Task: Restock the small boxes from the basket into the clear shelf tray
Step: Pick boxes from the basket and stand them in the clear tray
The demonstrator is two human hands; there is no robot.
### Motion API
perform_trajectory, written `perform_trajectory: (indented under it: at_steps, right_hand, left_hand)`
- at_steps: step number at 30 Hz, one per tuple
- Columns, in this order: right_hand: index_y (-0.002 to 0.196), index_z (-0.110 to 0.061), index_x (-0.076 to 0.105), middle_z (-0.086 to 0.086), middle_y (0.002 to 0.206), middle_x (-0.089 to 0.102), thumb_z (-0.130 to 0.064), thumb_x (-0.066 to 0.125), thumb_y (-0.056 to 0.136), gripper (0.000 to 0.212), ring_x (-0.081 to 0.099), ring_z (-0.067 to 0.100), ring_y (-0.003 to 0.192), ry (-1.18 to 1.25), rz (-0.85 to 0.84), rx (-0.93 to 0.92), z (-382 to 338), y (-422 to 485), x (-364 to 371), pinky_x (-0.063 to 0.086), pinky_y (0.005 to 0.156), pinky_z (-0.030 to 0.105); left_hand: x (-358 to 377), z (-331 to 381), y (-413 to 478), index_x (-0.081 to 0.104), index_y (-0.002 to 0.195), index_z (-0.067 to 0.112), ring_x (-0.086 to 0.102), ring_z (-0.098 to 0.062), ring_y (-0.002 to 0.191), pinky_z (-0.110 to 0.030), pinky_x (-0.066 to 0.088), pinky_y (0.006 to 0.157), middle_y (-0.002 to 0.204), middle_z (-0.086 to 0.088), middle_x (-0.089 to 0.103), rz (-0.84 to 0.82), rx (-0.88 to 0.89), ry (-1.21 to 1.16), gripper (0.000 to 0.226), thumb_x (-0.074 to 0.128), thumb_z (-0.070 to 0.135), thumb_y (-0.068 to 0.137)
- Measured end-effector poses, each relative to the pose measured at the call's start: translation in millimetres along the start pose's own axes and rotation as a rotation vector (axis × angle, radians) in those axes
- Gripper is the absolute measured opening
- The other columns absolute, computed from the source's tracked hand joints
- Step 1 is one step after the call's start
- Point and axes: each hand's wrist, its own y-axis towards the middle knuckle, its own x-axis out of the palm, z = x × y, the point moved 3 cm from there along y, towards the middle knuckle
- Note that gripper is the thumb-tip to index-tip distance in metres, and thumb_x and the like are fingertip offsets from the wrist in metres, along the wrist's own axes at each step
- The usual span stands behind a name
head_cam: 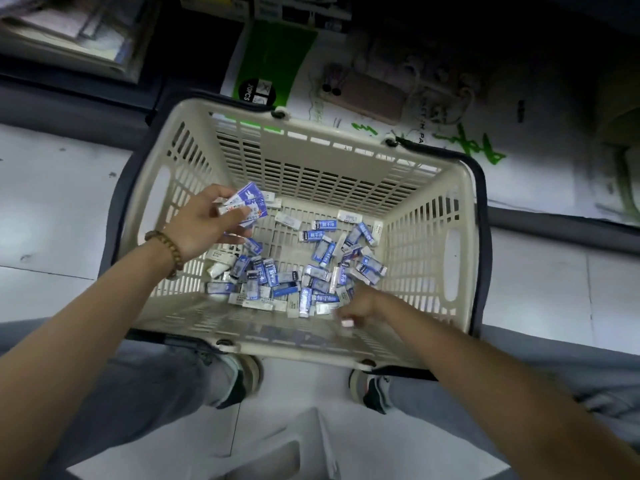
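Note:
A cream plastic basket [429, 271] stands on the floor between my feet. Several small blue-and-white boxes [311, 271] lie loose on its bottom. My left hand [204, 226] is inside the basket at its left side and grips a bunch of the small boxes [246, 206] fanned out between fingers and thumb. My right hand [356, 306] is low at the basket's near wall, fingers curled down among the boxes; whether it holds one is blurred. The clear shelf tray is not in view.
A white-and-green printed carton [277, 64] lies behind the basket, with a pinkish object [367, 95] and cords on it. Dark shelving [69, 46] is at the top left. My two shoes [242, 379] sit just in front of the basket. A white stool edge [294, 445] is below.

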Motion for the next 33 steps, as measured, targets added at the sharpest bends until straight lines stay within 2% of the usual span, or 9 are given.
perform_trajectory:
  at_steps: [4,6,9,11,14,20,25,30,33]
  right_hand:
    - [0.142,-0.008,0.035,0.013,0.144,0.040,-0.009,0.070,0.082,0.069,0.045,0.020,0.125,0.488,-0.008,-0.187,-3,0,-17,0.048,0.094,0.028]
    - [0.136,-0.010,0.044,0.013,0.139,0.046,-0.003,0.068,0.083,0.059,0.051,0.017,0.116,0.649,0.030,-0.304,-12,1,-26,0.050,0.083,0.017]
    - [0.126,-0.009,0.052,0.012,0.129,0.052,-0.007,0.070,0.082,0.048,0.058,0.021,0.102,0.617,0.327,-0.349,-18,6,-43,0.047,0.071,0.015]
    - [0.130,-0.010,0.048,0.011,0.130,0.046,-0.015,0.068,0.085,0.049,0.053,0.020,0.103,0.457,0.512,-0.324,-14,13,-53,0.045,0.084,0.023]
    - [0.140,-0.012,0.038,0.009,0.139,0.038,-0.026,0.060,0.091,0.055,0.045,0.023,0.122,0.287,0.449,-0.261,-11,25,-58,0.038,0.103,0.034]
    - [0.110,-0.010,0.055,0.009,0.117,0.060,-0.024,0.068,0.085,0.032,0.058,0.025,0.105,0.266,0.481,-0.072,-22,45,-40,0.045,0.087,0.030]
    - [0.086,-0.014,0.049,0.007,0.108,0.059,-0.017,0.069,0.084,0.020,0.058,0.025,0.104,0.434,0.495,-0.074,-29,43,-35,0.043,0.082,0.028]
    - [0.120,-0.009,0.052,0.017,0.120,0.060,-0.010,0.069,0.084,0.040,0.060,0.028,0.107,0.447,0.347,-0.229,-46,7,-57,0.047,0.089,0.031]
    - [0.126,-0.012,0.054,0.013,0.113,0.063,-0.011,0.067,0.085,0.043,0.061,0.018,0.089,0.466,0.326,-0.380,-64,-50,-104,0.049,0.083,0.032]
  left_hand:
    - [0,-2,0,0.047,0.113,0.007,0.068,-0.009,0.063,-0.023,0.058,0.061,0.091,-0.009,0.065,0.008,0.002,0.017,0.028,0.058,0.013,0.089]
    - [-2,-2,1,0.047,0.113,0.007,0.068,-0.009,0.063,-0.023,0.058,0.061,0.093,-0.009,0.065,0.012,0.003,0.000,0.027,0.057,0.013,0.089]
    - [-4,-2,0,0.045,0.115,0.006,0.068,-0.009,0.063,-0.025,0.059,0.063,0.091,-0.008,0.065,0.028,-0.001,-0.016,0.029,0.057,0.013,0.089]
    - [-4,-2,1,0.045,0.115,0.006,0.068,-0.008,0.062,-0.025,0.059,0.062,0.090,-0.008,0.065,0.035,-0.004,-0.029,0.029,0.056,0.013,0.090]
    - [-2,-7,1,0.046,0.117,0.006,0.068,-0.009,0.062,-0.025,0.058,0.060,0.090,-0.007,0.064,0.025,-0.031,-0.038,0.031,0.057,0.016,0.090]
    - [-1,-18,6,0.045,0.110,0.011,0.060,-0.023,0.073,-0.039,0.052,0.073,0.077,-0.003,0.062,0.063,-0.063,0.110,0.037,0.063,0.031,0.085]
    - [1,-14,8,0.046,0.107,0.013,0.057,-0.016,0.064,-0.031,0.052,0.068,0.072,-0.003,0.061,0.081,-0.075,0.071,0.035,0.067,0.024,0.082]
    - [11,13,-1,0.053,0.104,0.011,0.056,-0.005,0.055,-0.015,0.050,0.052,0.076,-0.002,0.062,0.083,0.042,0.099,0.023,0.064,0.016,0.085]
    - [14,54,-6,0.059,0.102,0.018,0.052,0.006,0.048,-0.009,0.043,0.046,0.075,0.003,0.063,0.104,0.163,0.201,0.019,0.064,0.024,0.085]
